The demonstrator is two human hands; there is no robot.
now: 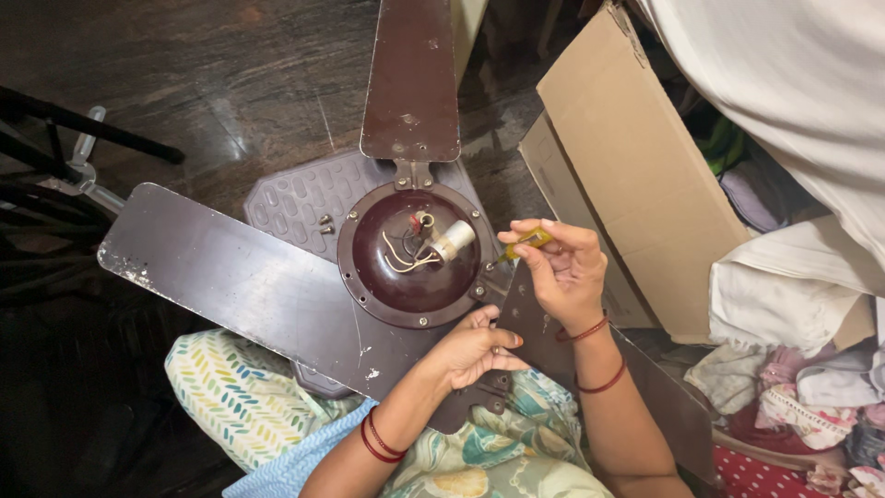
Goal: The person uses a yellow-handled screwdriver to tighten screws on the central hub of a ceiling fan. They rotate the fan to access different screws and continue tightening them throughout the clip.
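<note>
Brown fan hub (410, 267) under our left hand (475, 349), its fingers curled on the rim, while right-hand fingers (544, 254) pinch a yellow screwdriver (527, 243), probably mid-unscrewing.

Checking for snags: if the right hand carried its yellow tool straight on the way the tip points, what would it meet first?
The right hand aims the yellow tool left and slightly down. First in line looks like the motor housing's rim, then the white capacitor inside; depth is unclear, so it might pass above the rim.

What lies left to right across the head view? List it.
Black metal frame → left fan blade → round motor housing → right hand holding a small yellow tool → cardboard box → heap of clothes.
</note>
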